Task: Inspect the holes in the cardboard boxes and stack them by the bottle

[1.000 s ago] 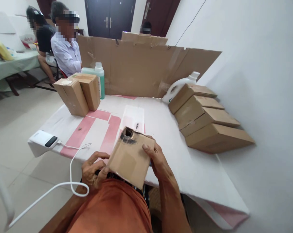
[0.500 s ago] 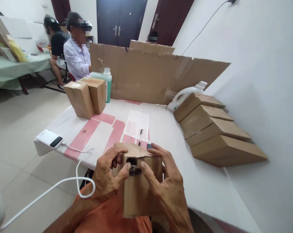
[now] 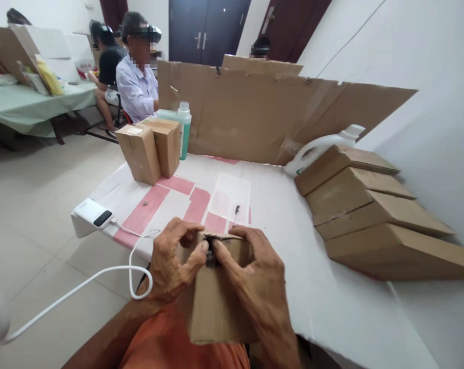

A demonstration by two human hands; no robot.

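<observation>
A brown cardboard box stands upright against my lap, close to the table's front edge. My left hand grips its left side, fingers curled over the top edge and thumb on the near face. On the other side my right hand wraps around the box, its fingers along the top. Both thumbs press close together at a dark patch just under the top edge; whether that is a hole or black material I cannot tell. Beyond the hands, a thin black-ended pen-like stick lies by a translucent white sheet.
Two cardboard boxes and a green-liquid bottle stand back left. Several boxes lean at right, near a white jug. A power bank trails a white cable. Cardboard screens the back; people sit beyond.
The view has turned slightly left, so the surroundings sit farther right. My thumbs have come closer together over the dark patch, and less of it shows. Both hands keep hold of the box.
</observation>
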